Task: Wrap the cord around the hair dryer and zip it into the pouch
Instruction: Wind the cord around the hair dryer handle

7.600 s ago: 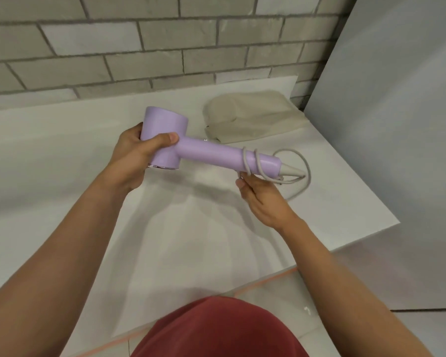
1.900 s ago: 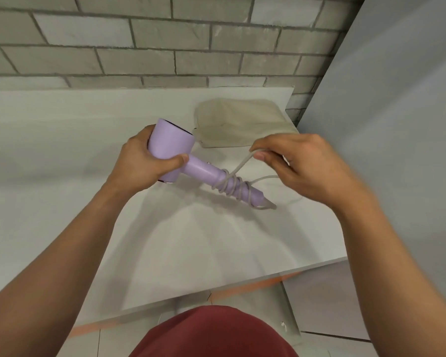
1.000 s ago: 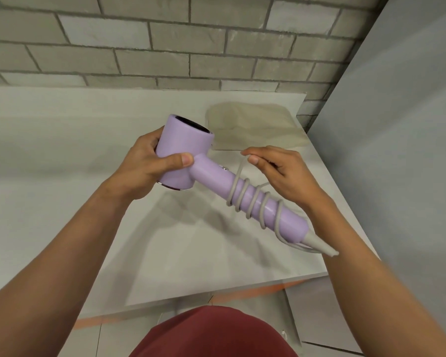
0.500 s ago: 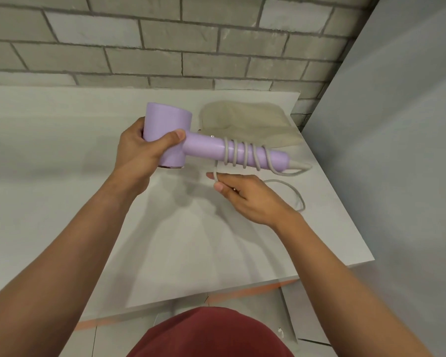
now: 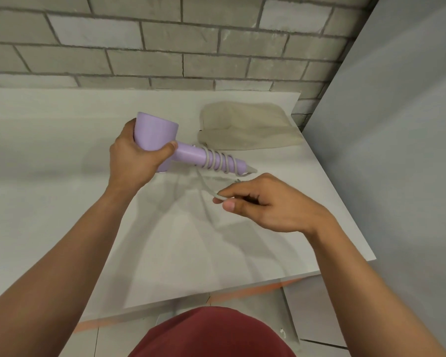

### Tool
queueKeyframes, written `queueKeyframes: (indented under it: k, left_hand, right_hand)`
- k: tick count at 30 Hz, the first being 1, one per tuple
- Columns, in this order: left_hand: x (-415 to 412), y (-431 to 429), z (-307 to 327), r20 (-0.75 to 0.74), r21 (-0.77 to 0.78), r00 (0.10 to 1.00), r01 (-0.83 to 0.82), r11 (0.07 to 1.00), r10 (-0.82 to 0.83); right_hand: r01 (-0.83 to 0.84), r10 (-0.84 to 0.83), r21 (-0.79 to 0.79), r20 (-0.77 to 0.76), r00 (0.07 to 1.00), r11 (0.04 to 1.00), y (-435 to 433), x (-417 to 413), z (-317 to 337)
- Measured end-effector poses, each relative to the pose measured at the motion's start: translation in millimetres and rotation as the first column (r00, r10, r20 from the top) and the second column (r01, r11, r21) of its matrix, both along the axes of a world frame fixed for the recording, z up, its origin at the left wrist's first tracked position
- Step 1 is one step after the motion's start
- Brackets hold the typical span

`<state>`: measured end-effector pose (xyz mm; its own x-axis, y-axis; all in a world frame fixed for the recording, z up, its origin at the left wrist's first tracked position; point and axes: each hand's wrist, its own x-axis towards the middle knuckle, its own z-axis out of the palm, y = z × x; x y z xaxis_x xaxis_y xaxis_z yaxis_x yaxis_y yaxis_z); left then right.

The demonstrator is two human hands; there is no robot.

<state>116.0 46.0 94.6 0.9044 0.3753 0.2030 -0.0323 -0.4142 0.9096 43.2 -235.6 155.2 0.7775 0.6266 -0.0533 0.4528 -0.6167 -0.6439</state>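
My left hand (image 5: 133, 161) grips the barrel of a lilac hair dryer (image 5: 160, 140) and holds it above the white table (image 5: 49, 150), handle pointing right. A grey cord (image 5: 218, 162) is coiled several times around the handle. Its loose end runs blurred down to my right hand (image 5: 265, 202), which pinches it between thumb and fingers below the handle's tip. A beige fabric pouch (image 5: 247, 127) lies flat on the table behind the dryer, at the back right.
A grey brick wall (image 5: 165, 39) stands behind the table. A plain grey panel (image 5: 397, 124) rises along the table's right side. The table's front edge (image 5: 216, 289) runs just ahead of my red-clothed body.
My right hand has moved from under the handle's middle to lower right of the tip, still with the cord. The dryer has tilted slightly, handle end lower.
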Motion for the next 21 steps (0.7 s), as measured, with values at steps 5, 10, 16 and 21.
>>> queueKeyframes:
  k: [5,10,16,21]
  left_hand:
    - [-6,-2,-2,-0.063,0.063,0.991,0.12,0.991,-0.116]
    - [-14,-7,6,-0.112,0.056,0.948,0.305,0.951,-0.298]
    - [-26,-11,19,-0.05,-0.016,0.91,0.411,0.911,-0.412]
    - [-35,-10,29,0.025,-0.102,0.854,0.52,0.848,-0.52]
  right_hand:
    - [0.063,-0.092,0.093,0.356,0.93,0.994,-15,14,19]
    - [0.154,-0.199,0.127,0.626,0.754,0.98,-28,37,29]
    - [0.225,-0.261,0.141,0.658,0.707,0.964,-38,55,32]
    - [0.229,-0.267,0.142,0.623,0.736,0.963,-43,64,20]
